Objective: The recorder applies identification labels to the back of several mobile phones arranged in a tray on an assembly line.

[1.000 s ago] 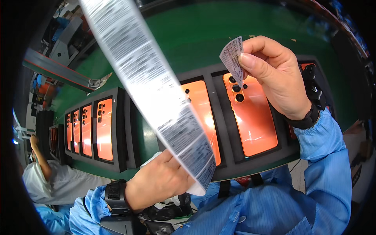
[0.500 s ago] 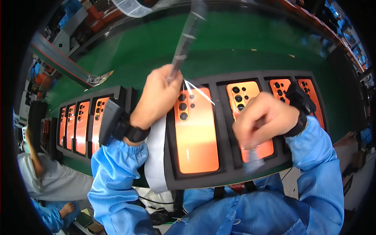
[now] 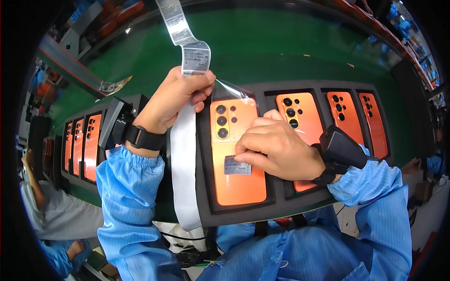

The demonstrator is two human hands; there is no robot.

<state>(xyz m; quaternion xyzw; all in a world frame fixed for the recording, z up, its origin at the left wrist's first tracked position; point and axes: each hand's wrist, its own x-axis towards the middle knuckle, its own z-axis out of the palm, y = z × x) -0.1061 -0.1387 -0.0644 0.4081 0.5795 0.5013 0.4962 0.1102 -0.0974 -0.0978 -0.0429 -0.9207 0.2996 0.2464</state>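
My left hand (image 3: 174, 100) is closed on a strip of silver printed labels (image 3: 196, 58), which runs up and away from it. Below the hand hangs the strip's pale backing (image 3: 185, 173). Near its fingertips, a clear film (image 3: 234, 90) stands lifted at the top of an orange phone (image 3: 239, 189). That phone lies back up in a dark tray, its camera lenses at the upper left. Over its middle, my right hand (image 3: 283, 149) pinches the upper edge of a silver label (image 3: 237, 166), which lies against the phone's back. Whether the label is stuck down, I cannot tell.
More orange phones (image 3: 344, 112) fill the dark foam tray (image 3: 279, 206) to the right. Another tray of phones (image 3: 92, 150) stands at the left. Beneath lies a green work surface (image 3: 267, 51). A metal rail (image 3: 75, 68) crosses at the upper left. Another person's arm (image 3: 35, 182) shows at far left.
My right hand has moved left from the neighbouring phone, bringing the label onto this phone's back. My left hand shifted slightly up and left, and the label strip now turns its printed face toward me.
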